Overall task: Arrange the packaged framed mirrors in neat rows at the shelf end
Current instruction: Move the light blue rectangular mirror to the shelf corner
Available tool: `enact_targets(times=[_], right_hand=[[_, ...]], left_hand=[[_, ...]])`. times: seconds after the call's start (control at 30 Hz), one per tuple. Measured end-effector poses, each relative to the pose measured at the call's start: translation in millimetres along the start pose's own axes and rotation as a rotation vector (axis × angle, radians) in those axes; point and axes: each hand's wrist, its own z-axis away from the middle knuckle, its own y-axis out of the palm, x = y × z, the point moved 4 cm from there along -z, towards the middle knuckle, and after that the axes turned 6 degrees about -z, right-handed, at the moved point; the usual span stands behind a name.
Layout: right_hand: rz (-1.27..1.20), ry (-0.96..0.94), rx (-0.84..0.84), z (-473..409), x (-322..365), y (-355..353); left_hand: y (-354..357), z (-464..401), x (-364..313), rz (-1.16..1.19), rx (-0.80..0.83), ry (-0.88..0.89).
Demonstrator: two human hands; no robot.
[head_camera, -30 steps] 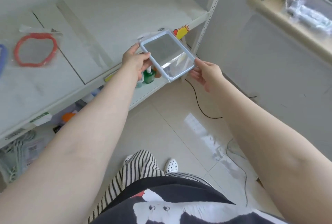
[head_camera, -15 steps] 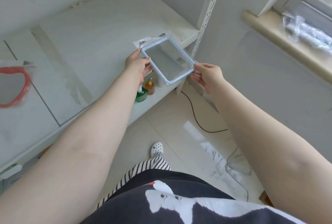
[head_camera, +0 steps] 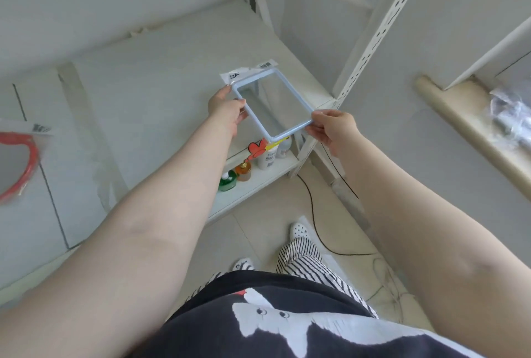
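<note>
Both hands, left (head_camera: 227,106) and right (head_camera: 333,127), grip closed on the blue-framed mirror (head_camera: 273,105), header end pointing toward the shelf (head_camera: 161,70) back corner.

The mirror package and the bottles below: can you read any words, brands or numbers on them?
Blue-framed mirror package header: a dark logo and a barcode, too blurred to read.
White bottle on the lower shelf: blue print, too small to read.
Red-framed mirror package: a barcode only, its digits unreadable.
No text can be quoted.

Mirror (head_camera: 274,105): glossy glass, smooth pale-blue plastic frame, clear film wrap. Shelf (head_camera: 161,79): matt white painted surface. Upright (head_camera: 373,38): perforated white metal. Floor tiles (head_camera: 258,245): glossy.
</note>
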Motion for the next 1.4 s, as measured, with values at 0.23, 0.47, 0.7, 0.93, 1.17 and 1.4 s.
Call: enact_targets(times=[0.23,0.47,0.7,0.93,1.17,1.4], right_hand=[[0.046,-0.052,0.176,-73.9,62.0,19.9],[0.028,-0.003,0.238,-126.7,88.4,47.6],[-0.034,0.014,0.222,-167.1,93.1,97.5],[-0.086,-0.077,0.324,-211.8,106.5,166.1],[0.094,-0.238,0.311,-265.9,93.5,193.8],[0.744,-0.613,0.232,-273.2,102.4,197.7]], left_hand=[[34.3,-39.0,-26.3,0.094,-0.129,0.037],[55.1,-61.7,-40.4,0.020,-0.250,0.108],[61.5,-90.5,-38.8,-0.200,-0.112,0.216],[56.1,-151.6,-66.7,-0.397,-0.139,0.349],[48.3,-198.5,-64.4,-0.505,-0.277,0.463],[51.8,-215.3,-62.5,-0.521,-0.380,0.497]])
